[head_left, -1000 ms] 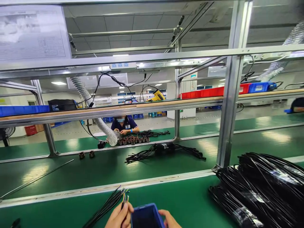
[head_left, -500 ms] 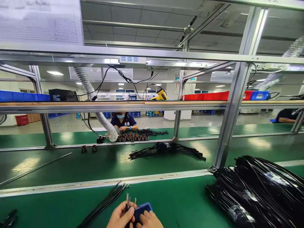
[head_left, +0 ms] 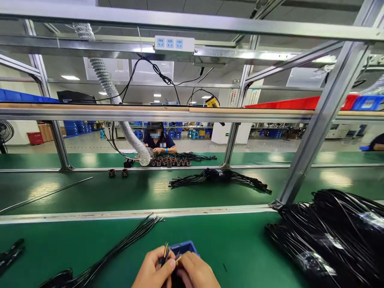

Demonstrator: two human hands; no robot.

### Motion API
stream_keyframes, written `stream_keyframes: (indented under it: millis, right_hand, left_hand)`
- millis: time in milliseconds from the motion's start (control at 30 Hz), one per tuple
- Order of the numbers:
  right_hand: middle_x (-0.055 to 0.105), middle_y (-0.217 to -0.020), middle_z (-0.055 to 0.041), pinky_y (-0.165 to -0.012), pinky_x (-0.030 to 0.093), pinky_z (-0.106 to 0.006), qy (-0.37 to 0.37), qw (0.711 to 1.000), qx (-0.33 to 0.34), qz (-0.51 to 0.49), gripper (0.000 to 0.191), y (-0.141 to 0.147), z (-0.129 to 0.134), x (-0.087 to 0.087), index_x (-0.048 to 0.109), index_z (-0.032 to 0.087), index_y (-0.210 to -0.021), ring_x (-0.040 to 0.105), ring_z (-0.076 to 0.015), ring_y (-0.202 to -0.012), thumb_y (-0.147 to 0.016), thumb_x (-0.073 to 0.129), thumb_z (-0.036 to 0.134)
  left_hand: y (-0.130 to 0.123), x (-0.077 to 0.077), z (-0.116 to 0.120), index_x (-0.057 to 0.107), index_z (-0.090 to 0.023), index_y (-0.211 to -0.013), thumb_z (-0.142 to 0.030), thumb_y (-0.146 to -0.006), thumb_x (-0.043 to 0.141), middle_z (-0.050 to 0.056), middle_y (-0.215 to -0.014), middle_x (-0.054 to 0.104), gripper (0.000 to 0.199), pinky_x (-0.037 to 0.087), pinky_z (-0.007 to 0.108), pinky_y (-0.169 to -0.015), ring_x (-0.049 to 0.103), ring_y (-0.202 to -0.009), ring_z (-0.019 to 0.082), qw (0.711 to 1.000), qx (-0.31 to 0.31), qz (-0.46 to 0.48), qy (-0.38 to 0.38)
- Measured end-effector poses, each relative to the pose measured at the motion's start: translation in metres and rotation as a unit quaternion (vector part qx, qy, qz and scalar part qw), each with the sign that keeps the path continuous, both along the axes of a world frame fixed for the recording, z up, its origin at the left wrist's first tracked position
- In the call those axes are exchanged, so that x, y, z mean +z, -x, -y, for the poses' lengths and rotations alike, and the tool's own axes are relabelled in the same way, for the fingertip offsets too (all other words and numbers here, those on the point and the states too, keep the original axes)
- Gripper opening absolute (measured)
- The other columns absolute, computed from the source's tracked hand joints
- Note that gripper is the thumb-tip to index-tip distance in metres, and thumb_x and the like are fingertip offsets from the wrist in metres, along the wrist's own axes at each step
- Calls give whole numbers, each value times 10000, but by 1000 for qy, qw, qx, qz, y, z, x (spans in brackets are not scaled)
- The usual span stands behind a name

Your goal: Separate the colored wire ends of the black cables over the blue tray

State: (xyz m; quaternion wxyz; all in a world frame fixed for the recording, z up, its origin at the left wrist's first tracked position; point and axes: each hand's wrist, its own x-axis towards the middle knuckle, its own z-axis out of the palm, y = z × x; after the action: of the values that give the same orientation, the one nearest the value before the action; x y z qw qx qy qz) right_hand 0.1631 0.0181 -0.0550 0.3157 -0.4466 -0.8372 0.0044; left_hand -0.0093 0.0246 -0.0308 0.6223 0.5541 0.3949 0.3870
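My left hand [head_left: 154,269] is closed around a few black cables, whose coloured wire ends [head_left: 166,250] stick up between thumb and fingers. Against it, my right hand [head_left: 199,270] pinches at a yellow wire end [head_left: 179,259] of the same cables; its fingertips are partly hidden. A small blue tray [head_left: 192,245] sits just behind both hands on the green tabletop, and what it holds is mostly covered by my fingers. To the left lies a bunch of black cables [head_left: 120,247] with coloured stripped ends pointing away from me.
A large pile of coiled black cables [head_left: 330,236] fills the right side. Beyond the white ledge [head_left: 120,215] lie a bundled cable set [head_left: 216,175], two small copper-wound parts [head_left: 118,173] and a thin rod [head_left: 48,194]. Metal posts [head_left: 318,128] rise ahead. Across sits a co-worker [head_left: 159,142].
The view has tilted down and come closer. My right hand has moved from the blue tray to the wire ends in my left hand.
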Motion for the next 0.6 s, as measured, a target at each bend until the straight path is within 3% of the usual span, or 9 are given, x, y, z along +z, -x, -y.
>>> stream_keyframes:
  millis: [100, 200, 367, 600]
  right_hand:
    - [743, -920, -10, -740, 561, -192, 122, 970, 75, -195, 277, 1, 9, 24, 609, 234, -1124, 715, -145, -794, -893, 532, 105]
    - [730, -868, -30, -728, 581, -207, 105, 946, 80, -296, 239, 0, 15, 42, 599, 215, -1172, 711, -150, -759, -957, 494, 211]
    - [712, -871, -28, -759, 582, -224, -28, 958, 47, -282, 231, -8, 18, 47, 608, 236, -1182, 698, -153, -782, -978, 500, 229]
    - [681, -853, -15, -727, 567, -228, -60, 965, 73, -245, 270, -9, 20, 49, 577, 251, -1209, 664, -148, -768, -978, 477, 151]
  left_hand:
    - [0, 9, 10, 543, -195, -785, -700, -734, 656, -102, -419, 398, 521, 202, 190, -363, 273, -346, 53, 1000, 16, -22, -15]
    - [-2, 15, 15, 528, -201, -710, -705, -684, 687, -110, -446, 360, 529, 180, 203, -345, 267, -337, 48, 999, 38, -17, -20]
    - [-6, 25, 18, 514, -208, -699, -715, -644, 700, -116, -473, 339, 543, 215, 210, -348, 292, -353, 53, 999, 34, -17, -3]
    - [-7, 37, 25, 504, -205, -686, -742, -623, 687, -104, -514, 345, 571, 222, 201, -345, 305, -381, 58, 998, 40, -37, -8]
